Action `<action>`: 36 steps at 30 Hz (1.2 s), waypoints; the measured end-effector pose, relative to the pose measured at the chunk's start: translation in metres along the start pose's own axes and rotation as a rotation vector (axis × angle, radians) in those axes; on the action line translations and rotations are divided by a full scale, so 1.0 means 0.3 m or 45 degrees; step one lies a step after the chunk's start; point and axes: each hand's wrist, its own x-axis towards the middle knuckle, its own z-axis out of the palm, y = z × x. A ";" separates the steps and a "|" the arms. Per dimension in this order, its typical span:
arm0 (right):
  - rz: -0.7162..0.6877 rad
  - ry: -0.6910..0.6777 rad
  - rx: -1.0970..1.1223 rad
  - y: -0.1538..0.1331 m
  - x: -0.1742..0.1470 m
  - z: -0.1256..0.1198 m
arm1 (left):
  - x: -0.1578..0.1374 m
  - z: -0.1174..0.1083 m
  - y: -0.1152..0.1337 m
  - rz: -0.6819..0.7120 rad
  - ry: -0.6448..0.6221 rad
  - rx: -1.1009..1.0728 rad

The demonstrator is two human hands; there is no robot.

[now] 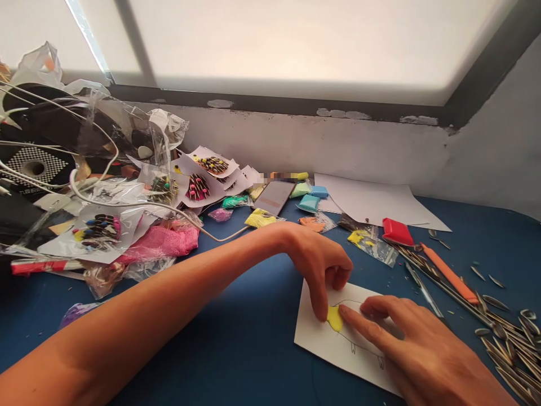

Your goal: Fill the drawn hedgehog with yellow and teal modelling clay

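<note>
A flat piece of yellow clay (335, 318) lies at the left end of a pencil outline drawn on a white card (316, 338). The outline is a rounded body with small legs. One finger of my left hand (321, 256) points down and touches the clay's left edge, its other fingers loosely bent above the card. From the right, the stretched index fingertip of my right hand (416, 335) rests on the clay's upper right edge. That hand's fingers are spread and hold nothing; it covers the card's right part.
Sunflower seeds (513, 344), an orange tool (450, 274) and a red clay packet (398, 232) lie at right. Behind are a phone (274, 197), white paper (372, 200) and several clay packets (309, 202). Finished seed pictures (198, 187), a pink cloth (163, 243) and a cable (139, 204) crowd the left.
</note>
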 end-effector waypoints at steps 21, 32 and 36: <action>-0.065 -0.190 -0.020 0.012 0.025 -0.017 | 0.026 0.029 0.041 -0.054 -0.030 0.345; -0.010 -0.009 0.044 0.007 0.031 -0.020 | 0.022 0.027 0.040 -0.071 -0.036 0.318; -0.046 -0.091 -0.009 0.000 0.027 -0.020 | 0.022 0.028 0.035 -0.055 -0.034 0.313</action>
